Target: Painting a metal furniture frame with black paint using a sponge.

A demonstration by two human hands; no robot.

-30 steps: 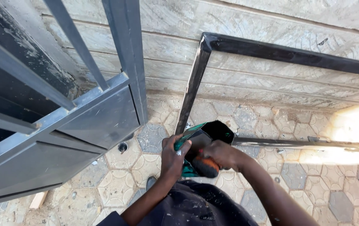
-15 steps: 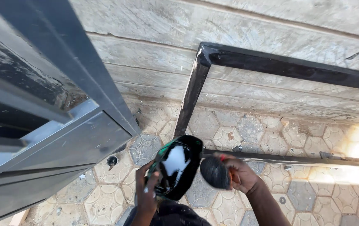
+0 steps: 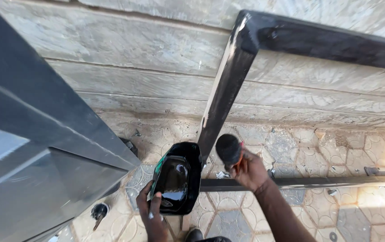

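A cut-open black container (image 3: pixel 175 178) with a pool of glossy black paint in the bottom is gripped by the left hand (image 3: pixel 151 214), fingers wrapped round its lower edge, and it's held low over the paving (image 3: pixel 291 143), right beside the foot of the upright bar of a black metal frame (image 3: pixel 228 85). A paint roller (image 3: pixel 228 150), dark and loaded, is clutched in the right hand (image 3: pixel 250 170), with a bit of red handle seen between the fingers. The roller is raised just next to the upright bar, close to the corner where the bottom rail (image 3: pixel 300 182) meets it.

What could go wrong, probably: the container is tipped toward the camera a fair bit, so paint could be slopped over the lip and onto the paving if it's tilted any further. Drips off a soaked roller could also be left on the stone wall (image 3: pixel 147 71) behind, since the frame is leaned right up against it. The grey gate (image 3: pixel 44 148) on the left is close too, so it could get brushed by an elbow.

As for the frame itself, it's square tube, mostly coated black, but a pale streak is seen down the edge of the upright, so coverage looks patchy there. A small round dark thing (image 3: pixel 98 211) is left lying on the ground by the gate; what it is can't be told.
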